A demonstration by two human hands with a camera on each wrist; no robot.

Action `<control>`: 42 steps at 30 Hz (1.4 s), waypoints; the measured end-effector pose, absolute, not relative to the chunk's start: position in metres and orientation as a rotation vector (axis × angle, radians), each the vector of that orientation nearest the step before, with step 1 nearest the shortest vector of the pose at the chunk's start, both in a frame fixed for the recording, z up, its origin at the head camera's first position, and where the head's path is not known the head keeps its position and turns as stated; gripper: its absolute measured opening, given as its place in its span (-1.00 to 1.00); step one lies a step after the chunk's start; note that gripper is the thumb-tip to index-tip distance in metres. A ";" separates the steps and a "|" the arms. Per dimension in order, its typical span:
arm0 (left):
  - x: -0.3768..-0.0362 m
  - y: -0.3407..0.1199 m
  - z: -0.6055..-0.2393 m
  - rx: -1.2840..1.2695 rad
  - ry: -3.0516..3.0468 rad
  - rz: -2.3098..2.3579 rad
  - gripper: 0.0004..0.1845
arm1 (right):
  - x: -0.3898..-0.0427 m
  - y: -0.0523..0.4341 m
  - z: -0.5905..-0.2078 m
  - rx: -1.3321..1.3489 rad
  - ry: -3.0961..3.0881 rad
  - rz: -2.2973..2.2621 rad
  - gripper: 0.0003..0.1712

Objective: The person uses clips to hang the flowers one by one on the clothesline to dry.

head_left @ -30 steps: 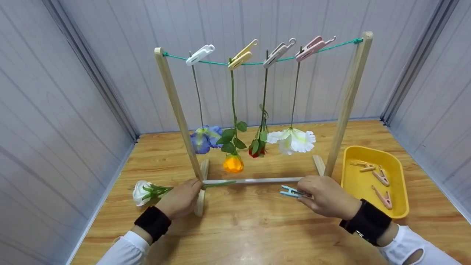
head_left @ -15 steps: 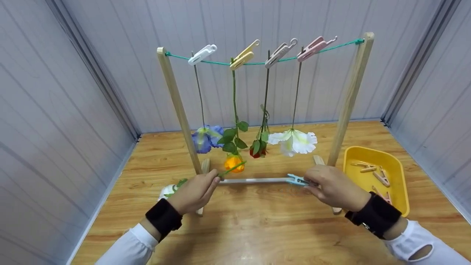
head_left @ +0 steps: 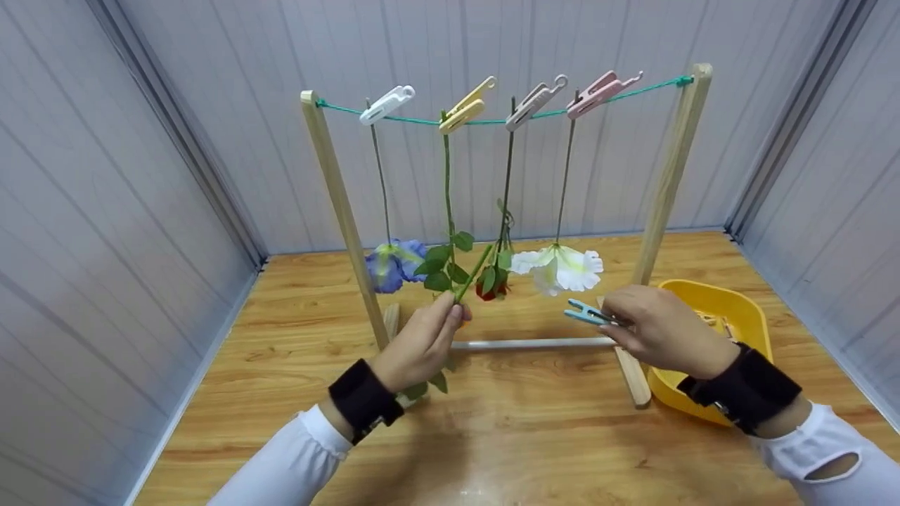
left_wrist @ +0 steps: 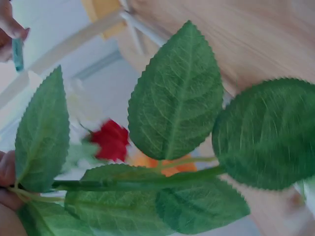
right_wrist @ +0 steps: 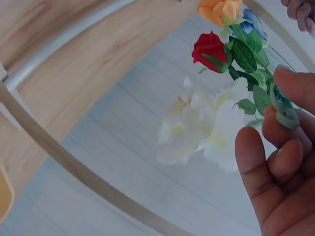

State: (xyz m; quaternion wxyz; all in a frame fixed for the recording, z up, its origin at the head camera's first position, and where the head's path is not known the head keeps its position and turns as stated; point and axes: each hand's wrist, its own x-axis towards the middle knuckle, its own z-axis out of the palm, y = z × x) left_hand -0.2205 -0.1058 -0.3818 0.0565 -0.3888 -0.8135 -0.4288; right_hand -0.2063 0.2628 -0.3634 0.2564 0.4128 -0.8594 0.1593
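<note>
My left hand (head_left: 420, 341) grips the green stem (head_left: 474, 274) of a flower, with the cut end pointing up and right. Its serrated leaves (left_wrist: 177, 98) fill the left wrist view; the bloom is hidden. Between thumb and fingers, my right hand (head_left: 664, 327) pinches a light blue clothespin (head_left: 587, 313), its tip facing left. Upside down on a green line hang a blue iris (head_left: 394, 266), a red rose (head_left: 492, 284), a white flower (head_left: 560, 268) and an orange rose (right_wrist: 219, 11), which my left hand mostly covers in the head view.
White (head_left: 387, 105), yellow (head_left: 464, 112), grey (head_left: 534, 104) and pink clothespins (head_left: 601, 95) clamp the stems to the line. Wooden posts (head_left: 337, 190) and a low white bar (head_left: 534, 344) form the rack. A yellow tray (head_left: 763, 337) with clothespins stands at right, partly behind my right hand.
My left hand has lifted the flower off the table, moving right and up and turning its stem end upward. My right hand has risen and shifted right with the blue clothespin.
</note>
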 end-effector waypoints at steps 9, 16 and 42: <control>-0.221 -0.060 -0.366 -1.138 -2.394 -1.499 -0.70 | -0.209 0.277 -0.339 1.072 -2.375 0.418 -0.63; -0.224 -0.028 -0.357 -1.166 -2.308 -1.724 -0.68 | -0.212 0.292 -0.319 1.001 -2.405 0.370 -0.67; -0.244 0.066 -0.314 -1.089 -2.086 -2.045 -0.59 | -0.221 0.315 -0.242 0.816 -2.286 0.299 -0.73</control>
